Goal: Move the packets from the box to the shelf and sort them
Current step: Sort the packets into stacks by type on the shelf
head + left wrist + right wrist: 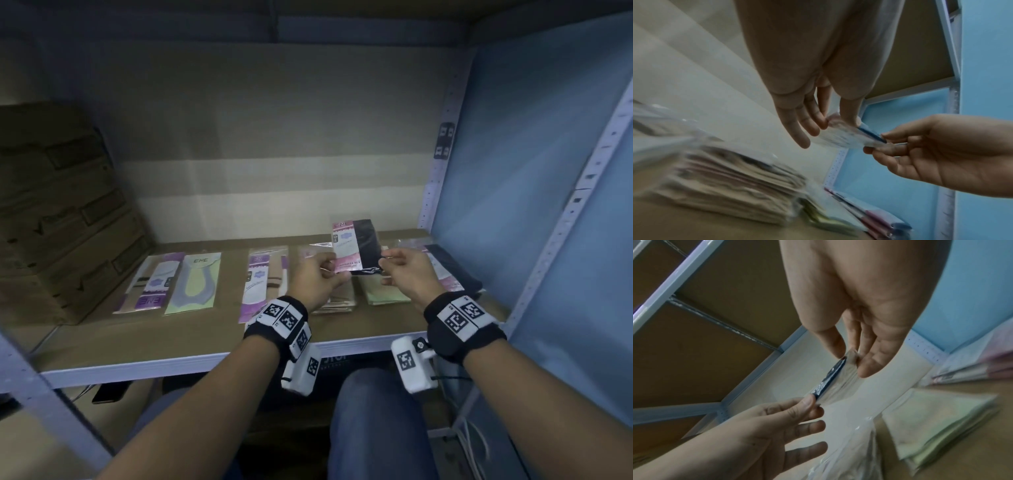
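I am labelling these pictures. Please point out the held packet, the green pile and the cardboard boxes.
held packet (347,248), head view, its pink-and-white label.
green pile (387,293), head view, top packet.
cardboard boxes (61,212), head view, front face.

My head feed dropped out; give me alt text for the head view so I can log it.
Both hands hold one packet with a dark item upright above the shelf: the left hand pinches its lower left edge, the right hand its lower right corner. Beneath lie packets in rows and piles, with stacked cardboard boxes at far left.

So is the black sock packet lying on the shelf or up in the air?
In the air: the black sock packet is pinched between left hand and right hand.
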